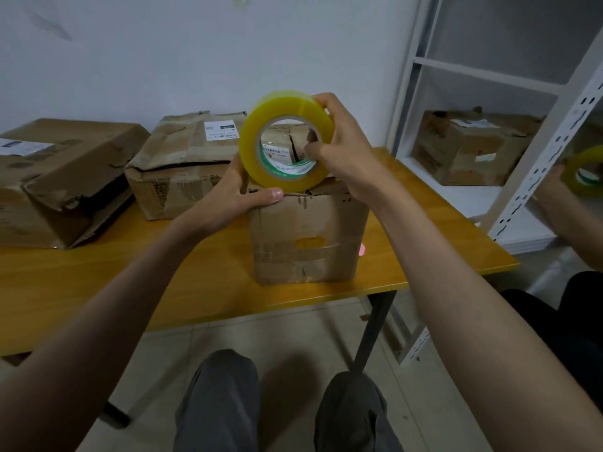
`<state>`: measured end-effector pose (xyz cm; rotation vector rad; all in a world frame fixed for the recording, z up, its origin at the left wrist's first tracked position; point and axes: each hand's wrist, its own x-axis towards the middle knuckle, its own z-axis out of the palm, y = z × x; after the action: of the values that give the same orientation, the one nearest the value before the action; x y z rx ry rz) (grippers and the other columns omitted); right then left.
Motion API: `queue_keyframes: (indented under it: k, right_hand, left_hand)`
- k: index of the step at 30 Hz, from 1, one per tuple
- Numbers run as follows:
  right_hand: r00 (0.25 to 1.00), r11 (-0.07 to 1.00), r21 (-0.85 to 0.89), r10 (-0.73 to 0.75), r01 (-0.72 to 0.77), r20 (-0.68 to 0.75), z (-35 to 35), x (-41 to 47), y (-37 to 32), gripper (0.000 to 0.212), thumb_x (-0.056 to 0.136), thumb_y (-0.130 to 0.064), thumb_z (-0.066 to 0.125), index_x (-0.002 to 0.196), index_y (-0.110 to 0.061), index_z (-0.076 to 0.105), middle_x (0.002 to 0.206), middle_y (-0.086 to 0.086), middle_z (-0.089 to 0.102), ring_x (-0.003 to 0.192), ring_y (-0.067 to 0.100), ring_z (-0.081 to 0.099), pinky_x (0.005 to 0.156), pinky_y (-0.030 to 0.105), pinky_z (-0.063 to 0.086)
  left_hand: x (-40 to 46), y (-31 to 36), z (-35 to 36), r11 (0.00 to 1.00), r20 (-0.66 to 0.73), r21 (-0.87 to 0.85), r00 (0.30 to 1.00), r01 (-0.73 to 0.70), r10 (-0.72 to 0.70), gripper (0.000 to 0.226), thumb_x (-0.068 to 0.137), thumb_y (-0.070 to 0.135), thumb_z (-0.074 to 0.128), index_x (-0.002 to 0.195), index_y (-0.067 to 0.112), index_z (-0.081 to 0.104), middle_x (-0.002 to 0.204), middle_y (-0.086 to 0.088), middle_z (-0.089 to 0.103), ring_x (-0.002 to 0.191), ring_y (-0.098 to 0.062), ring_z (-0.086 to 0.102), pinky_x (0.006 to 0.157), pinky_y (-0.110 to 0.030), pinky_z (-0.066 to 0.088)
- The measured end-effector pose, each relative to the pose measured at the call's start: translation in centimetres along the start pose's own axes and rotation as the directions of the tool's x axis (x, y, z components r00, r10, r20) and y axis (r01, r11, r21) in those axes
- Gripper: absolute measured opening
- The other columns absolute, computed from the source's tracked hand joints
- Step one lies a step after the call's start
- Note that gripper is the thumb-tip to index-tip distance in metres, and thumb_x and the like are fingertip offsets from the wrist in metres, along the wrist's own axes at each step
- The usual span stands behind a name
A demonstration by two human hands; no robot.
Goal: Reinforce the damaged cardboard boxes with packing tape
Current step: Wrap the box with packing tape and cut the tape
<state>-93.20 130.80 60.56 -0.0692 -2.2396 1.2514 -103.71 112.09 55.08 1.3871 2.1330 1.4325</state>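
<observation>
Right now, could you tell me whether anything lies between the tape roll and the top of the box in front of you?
Nothing visible does: the tape roll, held by the right hand, sits just above the box.

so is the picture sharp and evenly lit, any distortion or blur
Head view: dim, flat light with a bluish wall; wide-angle bending bows the shelf rack at the right edge; the tape roll and right hand are fairly sharp, while the corners go soft and dark.
</observation>
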Motion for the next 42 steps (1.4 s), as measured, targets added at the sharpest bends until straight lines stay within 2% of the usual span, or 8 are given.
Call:
queue_keyframes:
  k: [8, 11, 14, 19, 25, 31, 35, 42]
  right_hand:
    - [0.965, 0.943, -0.285, -0.22, 0.173, -0.144, -3.0, 0.4, -1.2, 0.071, 0.07, 0.008, 0.047, 0.132, -0.023, 0.062, 0.122, -0.005, 0.065, 0.105, 0.003, 0.057, 0.08, 0.008, 0.041]
    - [0.921, 0.909, -0.399, -0.253, 0.121, -0.295, -5.6, 0.2, -0.5, 0.068, 0.069, 0.009, 0.046, 0.128, -0.019, 0.061, 0.116, -0.003, 0.061, 0.097, 0.007, 0.054, 0.074, 0.014, 0.042]
    - [0.845, 0.855, -0.51, -0.339, 0.093, -0.414, -6.6, 0.0, 0.8, 0.054, 0.07, 0.007, 0.049, 0.117, -0.013, 0.066, 0.114, 0.003, 0.068, 0.109, 0.022, 0.06, 0.087, 0.037, 0.049]
    - [0.758, 0.833, -0.549, -0.401, 0.068, -0.515, -6.2, 0.0, 1.5, 0.05, 0.077, 0.006, 0.054, 0.12, -0.016, 0.067, 0.119, 0.002, 0.066, 0.114, 0.022, 0.06, 0.09, 0.029, 0.048]
    - [0.726, 0.834, -0.543, -0.313, -0.099, -0.613, -6.4, 0.0, 1.2, 0.044, 0.08, 0.003, 0.055, 0.113, -0.022, 0.069, 0.117, -0.002, 0.067, 0.107, 0.017, 0.062, 0.075, 0.032, 0.048]
    - [0.666, 0.843, -0.468, -0.191, -0.264, -0.721, -8.3, -1.3, 3.3, 0.051, 0.079, 0.012, 0.055, 0.113, -0.021, 0.072, 0.114, -0.003, 0.072, 0.107, 0.018, 0.066, 0.085, 0.031, 0.052]
    - [0.653, 0.921, -0.281, -0.039, -0.269, -0.756, -8.6, -2.0, 5.9, 0.046, 0.073, 0.013, 0.058, 0.102, -0.02, 0.073, 0.086, -0.012, 0.068, 0.081, 0.007, 0.064, 0.075, 0.035, 0.058]
    - [0.666, 0.952, -0.164, 0.052, -0.257, -0.744, -8.3, -2.0, 7.4, 0.031, 0.081, 0.009, 0.061, 0.095, -0.016, 0.073, 0.073, -0.02, 0.059, 0.066, -0.009, 0.055, 0.058, 0.007, 0.044]
  left_hand:
    - [0.1, -0.9, 0.0, 0.999, 0.004, -0.042, 1.0, 0.015, -0.015, 0.072, 0.07, 0.069, 0.071, 0.123, 0.032, 0.04, 0.146, 0.005, 0.041, 0.127, -0.003, 0.049, 0.09, -0.021, 0.049]
    - [0.2, -1.0, 0.0, 0.999, 0.0, -0.042, 1.0, 0.006, -0.006, 0.073, 0.072, 0.064, 0.07, 0.126, 0.026, 0.039, 0.15, 0.01, 0.036, 0.129, 0.0, 0.046, 0.087, -0.013, 0.05]
    - [0.4, -1.0, 0.1, 0.999, 0.001, -0.039, 1.0, 0.009, -0.009, 0.071, 0.072, 0.064, 0.069, 0.125, 0.027, 0.039, 0.15, 0.011, 0.036, 0.128, 0.0, 0.046, 0.086, -0.013, 0.051]
    - [0.4, -1.2, 0.2, 0.998, -0.007, -0.064, 1.0, 0.012, -0.013, 0.063, 0.072, 0.063, 0.072, 0.119, 0.035, 0.042, 0.15, 0.013, 0.037, 0.131, -0.005, 0.048, 0.092, -0.023, 0.053]
    - [0.2, -1.1, 0.2, 0.997, -0.03, -0.072, 1.0, -0.007, 0.005, 0.067, 0.072, 0.063, 0.072, 0.121, 0.03, 0.042, 0.15, 0.013, 0.038, 0.131, -0.007, 0.049, 0.089, -0.021, 0.054]
    - [0.0, -1.2, 0.1, 0.996, -0.04, -0.084, 0.999, -0.02, 0.017, 0.069, 0.072, 0.062, 0.072, 0.123, 0.028, 0.042, 0.151, 0.013, 0.037, 0.133, -0.008, 0.048, 0.093, -0.024, 0.054]
    - [0.0, -1.4, 0.4, 0.994, -0.068, -0.102, 0.998, -0.024, 0.017, 0.072, 0.072, 0.06, 0.073, 0.127, 0.023, 0.043, 0.151, 0.014, 0.038, 0.132, -0.001, 0.048, 0.091, -0.014, 0.051]
    - [-0.1, -1.7, 0.4, 0.998, -0.086, -0.046, 0.995, -0.045, 0.041, 0.061, 0.083, 0.047, 0.072, 0.129, 0.022, 0.042, 0.155, 0.012, 0.036, 0.127, 0.012, 0.046, 0.09, -0.008, 0.047]
